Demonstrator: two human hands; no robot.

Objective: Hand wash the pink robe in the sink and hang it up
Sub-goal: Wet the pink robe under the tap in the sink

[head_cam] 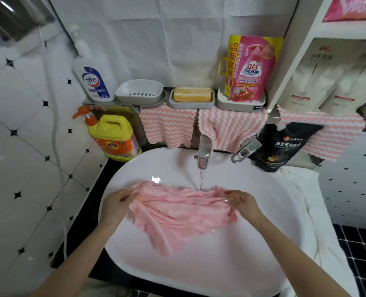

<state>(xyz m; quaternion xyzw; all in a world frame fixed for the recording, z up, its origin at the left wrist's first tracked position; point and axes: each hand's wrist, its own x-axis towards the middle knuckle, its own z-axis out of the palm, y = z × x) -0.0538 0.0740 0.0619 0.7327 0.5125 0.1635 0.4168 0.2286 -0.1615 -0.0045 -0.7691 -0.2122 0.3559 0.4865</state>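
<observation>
The pink robe (177,213) is stretched across the white sink (199,264), its lower part hanging down into the basin. My left hand (115,203) grips its left edge. On the other side, my right hand (244,203) pinches bunched fabric at the right edge. A thin stream of water runs from the chrome faucet (204,154) onto the robe's upper edge between my hands.
Behind the sink, a shelf holds a white pump bottle (93,80), an empty soap dish (139,91), a yellow soap bar (192,94) and a pink detergent pouch (252,69). Pink striped cloths (231,129) hang below. A yellow jug (113,137) stands left, a black pouch (282,146) right.
</observation>
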